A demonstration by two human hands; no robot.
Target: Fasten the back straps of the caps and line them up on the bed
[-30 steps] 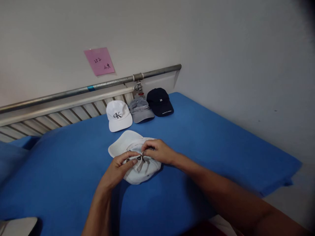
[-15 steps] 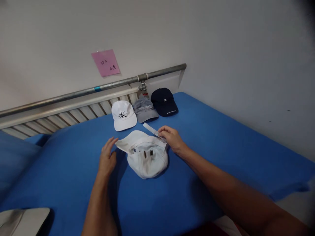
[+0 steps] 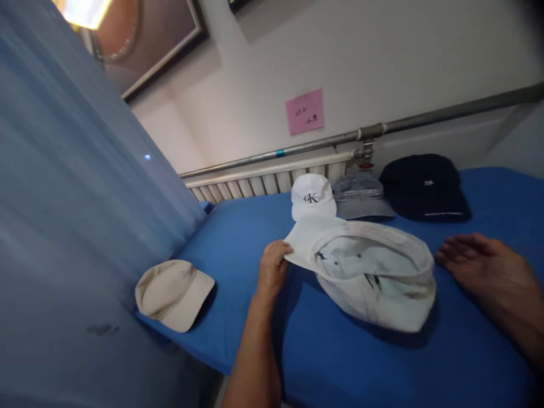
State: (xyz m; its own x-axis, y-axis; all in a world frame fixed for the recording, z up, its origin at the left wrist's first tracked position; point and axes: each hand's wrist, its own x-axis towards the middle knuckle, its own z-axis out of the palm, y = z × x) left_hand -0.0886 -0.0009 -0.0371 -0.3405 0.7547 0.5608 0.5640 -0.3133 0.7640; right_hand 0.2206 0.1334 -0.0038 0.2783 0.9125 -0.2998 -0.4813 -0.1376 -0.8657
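A white baseball cap (image 3: 374, 300) is upside down over the blue-covered bed, its inside facing up and its brim pointing left. My left hand (image 3: 274, 266) pinches the corner of that brim. To the right of the crown, my right hand (image 3: 488, 272) is apart from the cap, fingers stretched out and palm turned up, slightly blurred. Behind the cap stand a white cap with black letters (image 3: 312, 198), a grey cap (image 3: 361, 195) and a black cap (image 3: 425, 187) in a row.
A beige cap (image 3: 170, 294) lies at the bed's left edge, beside a blue curtain (image 3: 85, 198). Along the wall run a radiator (image 3: 272, 184) and a metal pipe (image 3: 323, 140), with a pink paper (image 3: 305, 112) above. The blue bed cover (image 3: 238, 238) lies beneath the caps.
The view has turned left, showing the curtain and the whole beige cap. My left hand has taken hold of the white cap's brim. My right hand has let go of its strap.
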